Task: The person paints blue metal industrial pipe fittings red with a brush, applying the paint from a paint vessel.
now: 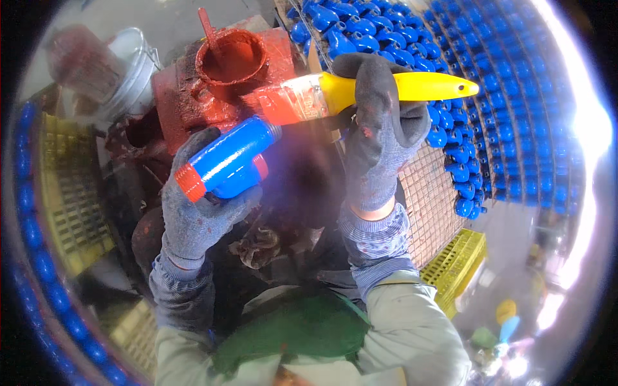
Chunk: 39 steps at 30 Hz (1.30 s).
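Note:
My left hand (209,212), in a grey work glove, is closed around a blue tee-shaped pipe fitting (235,154). Two of the fitting's threaded ends are red; the upper right end looks grey. In my gloved right hand (383,122) is a paintbrush (431,87) with a yellow handle. Its bristles, loaded with red paint, point left and hang just above the bare threaded end. Beyond the fitting, a paint-coated pot (230,83) of red paint stands on a red-smeared block (174,103), with a red stick (207,29) leaning in it.
Many blue fittings (393,32) are lined up on a wire mesh rack (431,199) at the right. A white bucket (132,71) stands at the far left. Yellow crates sit on the left (74,193) and lower right (454,267). More blue pieces curve along the left edge.

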Each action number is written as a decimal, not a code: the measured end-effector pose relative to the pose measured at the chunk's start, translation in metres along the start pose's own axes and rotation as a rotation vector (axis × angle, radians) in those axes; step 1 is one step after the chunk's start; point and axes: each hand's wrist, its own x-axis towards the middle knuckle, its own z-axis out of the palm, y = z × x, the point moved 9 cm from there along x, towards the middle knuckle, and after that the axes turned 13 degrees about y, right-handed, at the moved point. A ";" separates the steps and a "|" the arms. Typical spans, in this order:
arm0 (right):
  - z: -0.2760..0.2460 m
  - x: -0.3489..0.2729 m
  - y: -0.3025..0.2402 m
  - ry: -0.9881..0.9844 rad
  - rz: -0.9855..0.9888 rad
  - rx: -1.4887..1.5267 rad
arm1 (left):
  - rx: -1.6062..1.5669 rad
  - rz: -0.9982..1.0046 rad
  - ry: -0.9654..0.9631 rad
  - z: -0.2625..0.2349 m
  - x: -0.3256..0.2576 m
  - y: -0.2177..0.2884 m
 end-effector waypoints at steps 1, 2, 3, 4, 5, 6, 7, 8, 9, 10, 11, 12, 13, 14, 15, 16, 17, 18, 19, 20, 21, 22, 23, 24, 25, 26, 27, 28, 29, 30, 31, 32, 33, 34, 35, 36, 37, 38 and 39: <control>0.002 -0.001 -0.002 -0.035 -0.035 -0.033 | 0.058 0.073 0.009 -0.001 0.001 0.004; 0.002 -0.001 -0.003 -0.035 -0.033 -0.034 | 0.113 0.148 0.018 -0.002 0.002 0.010; 0.005 -0.001 -0.005 -0.063 -0.047 -0.009 | 0.113 0.146 0.019 -0.003 0.003 0.011; 0.007 -0.001 -0.007 -0.092 -0.061 0.016 | 0.143 0.172 0.012 -0.003 0.004 0.015; 0.007 -0.002 -0.007 -0.094 -0.058 0.015 | 0.173 0.197 0.006 -0.002 0.004 0.018; 0.006 -0.004 -0.007 -0.095 -0.053 0.024 | 0.174 0.193 0.008 -0.001 0.004 0.019; 0.005 -0.005 -0.007 -0.096 -0.048 0.032 | 0.175 0.176 0.025 -0.001 0.004 0.019; 0.007 -0.005 -0.006 -0.103 -0.045 0.034 | 0.179 0.158 0.046 -0.003 0.004 0.018; 0.007 -0.005 -0.011 -0.095 -0.128 -0.043 | 0.182 0.153 0.053 -0.005 0.004 0.017; 0.009 -0.007 -0.016 -0.088 -0.212 -0.119 | 0.175 0.152 0.023 -0.003 0.002 0.015; 0.011 -0.010 -0.016 -0.100 -0.210 -0.120 | 0.165 0.149 -0.007 -0.001 -0.001 0.012; 0.009 -0.013 -0.012 -0.065 -0.113 -0.027 | 0.124 0.034 -0.063 0.004 -0.007 -0.007; 0.008 -0.015 -0.005 -0.031 -0.015 0.064 | 0.122 0.026 -0.052 0.005 -0.009 -0.012; 0.010 -0.017 -0.008 -0.022 -0.079 0.022 | -0.089 -0.106 -0.030 0.007 -0.007 -0.017; 0.011 -0.015 -0.006 -0.034 -0.078 0.018 | -0.301 -0.237 -0.007 0.010 -0.005 -0.019; 0.019 -0.018 -0.020 -0.131 -0.319 -0.116 | -0.665 -0.505 -0.034 0.017 -0.011 -0.019; 0.030 -0.027 -0.033 -0.227 -0.562 -0.248 | -0.673 -0.508 -0.026 0.014 -0.009 -0.018; 0.042 -0.038 -0.041 -0.304 -0.795 -0.513 | -0.811 -0.614 -0.080 0.020 -0.010 -0.022; 0.044 -0.037 -0.038 -0.311 -0.721 -0.511 | -0.949 -0.717 -0.137 0.026 -0.012 -0.025; 0.050 -0.042 -0.032 -0.297 -0.686 -0.470 | -0.956 -0.780 -0.043 0.028 -0.026 -0.068; 0.048 -0.042 -0.024 -0.274 -0.659 -0.454 | -0.964 -0.780 -0.037 0.027 -0.022 -0.068; 0.048 -0.042 -0.020 -0.283 -0.663 -0.454 | -1.149 -0.811 -0.107 0.030 -0.018 -0.056; 0.051 -0.043 -0.014 -0.330 -0.635 -0.449 | -1.329 -0.835 -0.178 0.033 -0.015 -0.047; 0.054 -0.043 -0.007 -0.376 -0.606 -0.443 | -1.330 -0.831 -0.171 0.033 -0.012 -0.051; 0.054 -0.041 -0.003 -0.380 -0.607 -0.437 | -1.494 -0.823 -0.321 0.037 -0.010 -0.040; 0.055 -0.038 -0.005 -0.403 -0.621 -0.425 | -1.659 -0.802 -0.495 0.040 -0.009 -0.024; 0.054 -0.033 -0.006 -0.424 -0.636 -0.414 | -1.814 -0.773 -0.680 0.040 -0.008 -0.006; 0.048 -0.028 -0.005 -0.435 -0.680 -0.327 | -1.958 -0.738 -0.876 0.037 -0.009 0.013; 0.040 -0.021 0.010 -0.365 -0.462 -0.188 | -1.938 -0.737 -0.874 0.036 -0.014 0.017; 0.043 -0.021 0.010 -0.342 -0.436 -0.317 | -1.825 -0.737 -0.609 0.037 -0.017 0.004; 0.045 -0.019 0.010 -0.314 -0.407 -0.443 | -1.696 -0.723 -0.359 0.033 -0.021 -0.006; 0.042 -0.017 0.012 -0.296 -0.414 -0.432 | -1.554 -0.694 -0.123 0.024 -0.019 -0.016; 0.032 -0.005 0.039 -0.330 -0.225 -0.293 | -1.555 -0.707 -0.162 0.029 -0.003 -0.008; 0.021 0.005 0.066 -0.356 -0.038 -0.148 | -1.718 -0.937 -0.688 0.051 -0.002 0.031; 0.019 0.005 0.082 -0.390 0.152 0.027 | -1.791 -1.151 -1.225 0.052 -0.020 0.071; 0.016 0.004 0.089 -0.375 0.312 0.196 | -1.586 -0.959 -0.219 0.048 -0.026 0.025; 0.016 0.005 0.077 -0.353 0.288 0.196 | -1.581 -0.957 -0.256 0.056 -0.037 0.031; 0.021 0.005 0.077 -0.274 0.358 0.224 | -1.381 -0.766 -0.060 0.043 -0.033 0.020; 0.024 0.004 0.078 -0.197 0.431 0.250 | -1.175 -0.574 0.124 0.023 -0.026 0.015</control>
